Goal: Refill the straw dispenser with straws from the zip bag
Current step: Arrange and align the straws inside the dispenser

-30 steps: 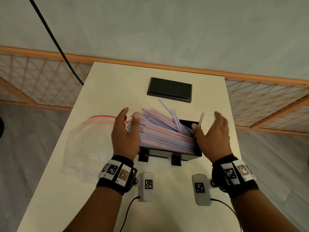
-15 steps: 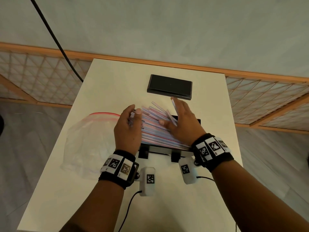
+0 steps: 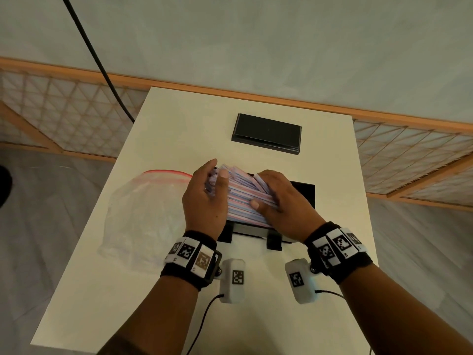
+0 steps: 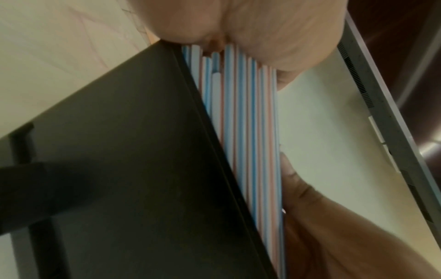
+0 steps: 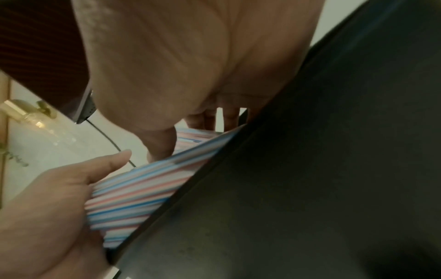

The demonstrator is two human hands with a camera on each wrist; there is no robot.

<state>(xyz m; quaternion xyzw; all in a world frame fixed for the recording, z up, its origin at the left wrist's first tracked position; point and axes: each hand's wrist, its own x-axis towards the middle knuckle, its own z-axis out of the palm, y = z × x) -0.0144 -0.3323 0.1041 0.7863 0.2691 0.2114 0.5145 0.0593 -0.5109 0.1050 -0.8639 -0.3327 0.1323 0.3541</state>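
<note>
Pink, blue and white striped straws (image 3: 240,198) lie heaped in the black straw dispenser (image 3: 304,193) at the table's middle. My left hand (image 3: 204,208) presses flat against their left ends, thumb lying on top. My right hand (image 3: 284,203) curls over the right part of the heap, thumb at the near side, gripping the straws. The left wrist view shows the straws (image 4: 245,132) running along the dispenser wall (image 4: 119,151) from my left palm to my right hand. In the right wrist view the straws (image 5: 143,188) stick out above the dispenser rim (image 5: 310,169). The clear zip bag (image 3: 143,206) lies crumpled at the left.
A flat black lid (image 3: 266,133) lies behind the dispenser near the table's far edge. The small white table (image 3: 158,290) drops off close on both sides. A wooden lattice rail (image 3: 64,116) and a black cable (image 3: 102,62) are beyond it.
My right hand came from the dispenser's right end, laid itself over the straws, and now curls round them. The sticking-up straws are pressed down. My left hand stays at the left ends.
</note>
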